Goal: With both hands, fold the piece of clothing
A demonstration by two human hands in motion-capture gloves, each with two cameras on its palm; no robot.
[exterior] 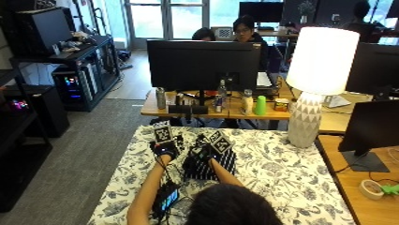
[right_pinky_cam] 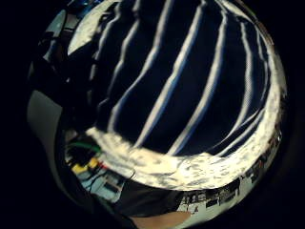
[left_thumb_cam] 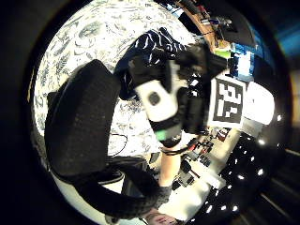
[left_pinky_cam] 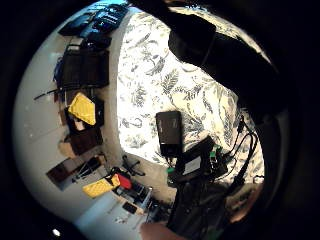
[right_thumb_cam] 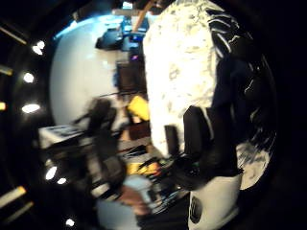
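Observation:
A dark navy garment with thin white stripes [exterior: 215,168] lies folded small on the floral tablecloth [exterior: 280,173], straight ahead of me. My right hand [exterior: 201,153] rests on its far left corner, fingers laid on the cloth. The right little finger side palm view is filled by the flat stripes [right_pinky_cam: 190,81], very close. My left hand [exterior: 165,149] is just left of the garment over the bare tablecloth, holding nothing. The left thumb side palm view shows the right hand [left_thumb_cam: 168,98] with the garment [left_thumb_cam: 154,40] bunched slightly beyond it.
A white lamp [exterior: 314,70] stands at the table's far right corner. A black device with a lit screen [exterior: 165,199] lies by my left forearm near the front edge. Beyond the table is a desk with a monitor [exterior: 203,58]; floor lies to the left.

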